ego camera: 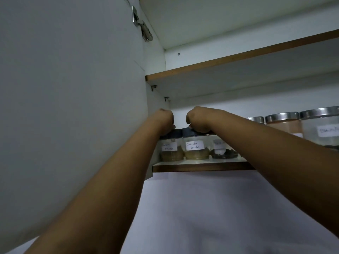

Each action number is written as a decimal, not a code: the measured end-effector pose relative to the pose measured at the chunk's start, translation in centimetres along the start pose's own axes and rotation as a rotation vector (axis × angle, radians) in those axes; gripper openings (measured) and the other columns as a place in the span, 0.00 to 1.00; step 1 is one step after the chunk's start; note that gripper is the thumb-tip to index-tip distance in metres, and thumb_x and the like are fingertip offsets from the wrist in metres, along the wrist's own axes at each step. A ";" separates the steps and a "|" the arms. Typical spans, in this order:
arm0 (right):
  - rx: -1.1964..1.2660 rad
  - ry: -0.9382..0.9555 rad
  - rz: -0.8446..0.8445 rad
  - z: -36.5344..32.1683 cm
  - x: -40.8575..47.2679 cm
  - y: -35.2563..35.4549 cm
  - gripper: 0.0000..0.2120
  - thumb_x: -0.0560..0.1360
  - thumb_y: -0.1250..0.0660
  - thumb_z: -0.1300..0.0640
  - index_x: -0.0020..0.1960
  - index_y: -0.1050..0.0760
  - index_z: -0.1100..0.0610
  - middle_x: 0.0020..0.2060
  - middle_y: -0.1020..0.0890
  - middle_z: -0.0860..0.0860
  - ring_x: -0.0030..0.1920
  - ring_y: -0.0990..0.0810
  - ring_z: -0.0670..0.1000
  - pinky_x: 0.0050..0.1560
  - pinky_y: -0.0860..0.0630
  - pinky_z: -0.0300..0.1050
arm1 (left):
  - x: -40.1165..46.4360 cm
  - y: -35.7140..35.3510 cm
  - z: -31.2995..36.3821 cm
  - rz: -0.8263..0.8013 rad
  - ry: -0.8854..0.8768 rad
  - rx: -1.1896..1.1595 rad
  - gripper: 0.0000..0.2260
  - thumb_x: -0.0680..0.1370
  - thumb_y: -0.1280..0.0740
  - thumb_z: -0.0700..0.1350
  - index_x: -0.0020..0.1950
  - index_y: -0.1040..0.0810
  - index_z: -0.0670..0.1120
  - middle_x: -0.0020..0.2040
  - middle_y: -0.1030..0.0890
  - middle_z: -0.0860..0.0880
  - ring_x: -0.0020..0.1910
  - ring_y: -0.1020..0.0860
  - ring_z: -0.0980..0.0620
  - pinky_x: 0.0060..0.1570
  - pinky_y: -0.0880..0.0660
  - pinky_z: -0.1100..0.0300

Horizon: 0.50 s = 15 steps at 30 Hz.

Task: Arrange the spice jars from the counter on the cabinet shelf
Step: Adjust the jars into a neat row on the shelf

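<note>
Left-end jar [171,148] at shelf edge: label "Masala", upper word blurred. Next jar [196,147]: "Coriander Powder". Other labels unreadable.

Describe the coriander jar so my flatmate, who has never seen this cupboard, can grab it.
Find the lower cabinet shelf and go to its left end. It is the second small clear black-lidded jar from the left, under the right hand. Its white label reads "Coriander Powder", unlike the "Masala" jar on its left.
</note>
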State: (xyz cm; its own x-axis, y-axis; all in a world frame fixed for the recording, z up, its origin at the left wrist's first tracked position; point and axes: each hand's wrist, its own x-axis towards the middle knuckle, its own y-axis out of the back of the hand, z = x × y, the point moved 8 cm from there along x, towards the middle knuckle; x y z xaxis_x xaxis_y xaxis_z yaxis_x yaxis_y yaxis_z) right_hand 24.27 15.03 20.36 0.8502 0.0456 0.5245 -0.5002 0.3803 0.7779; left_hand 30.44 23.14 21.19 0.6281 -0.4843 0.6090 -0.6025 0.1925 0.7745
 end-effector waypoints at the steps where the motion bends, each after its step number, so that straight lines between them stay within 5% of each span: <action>1: -0.018 0.011 -0.029 -0.4 0.5 -0.3 0.11 0.81 0.38 0.58 0.59 0.23 0.61 0.56 0.21 0.57 0.53 0.22 0.56 0.48 0.27 0.43 | 0.6 -0.7 -0.1 -0.010 0.009 -0.001 0.14 0.80 0.34 0.46 0.61 0.21 0.39 0.60 0.21 0.40 0.59 0.24 0.43 0.57 0.26 0.54; 6: -0.189 -0.018 -0.110 -0.9 3.4 -2.0 0.03 0.78 0.36 0.60 0.47 0.27 0.59 0.40 0.25 0.52 0.44 0.27 0.53 0.32 0.34 0.40 | 3.6 -2.7 -0.6 -0.076 0.025 0.012 0.14 0.76 0.29 0.45 0.60 0.19 0.41 0.57 0.19 0.42 0.55 0.21 0.44 0.57 0.24 0.55; 10: -0.272 -0.063 -0.158 0.2 5.7 -3.6 0.15 0.77 0.34 0.62 0.63 0.24 0.59 0.59 0.21 0.53 0.49 0.25 0.52 0.44 0.30 0.40 | 6.0 -4.3 -0.3 -0.144 0.008 0.030 0.16 0.77 0.29 0.46 0.63 0.21 0.42 0.60 0.20 0.44 0.58 0.22 0.45 0.61 0.25 0.54; 15: -0.295 -0.109 -0.292 2.1 9.4 -6.5 0.15 0.78 0.34 0.60 0.64 0.23 0.58 0.61 0.22 0.54 0.48 0.26 0.52 0.50 0.27 0.44 | 9.1 -6.9 0.8 -0.211 -0.003 0.135 0.17 0.78 0.31 0.48 0.64 0.22 0.43 0.55 0.20 0.46 0.54 0.23 0.48 0.58 0.27 0.58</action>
State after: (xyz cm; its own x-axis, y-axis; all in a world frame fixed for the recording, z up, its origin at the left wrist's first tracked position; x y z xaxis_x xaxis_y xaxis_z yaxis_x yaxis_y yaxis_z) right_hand 35.17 11.07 20.95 0.9189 -0.1955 0.3425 -0.1589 0.6113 0.7753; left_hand 39.88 16.70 21.28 0.7455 -0.5043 0.4359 -0.5189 -0.0287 0.8543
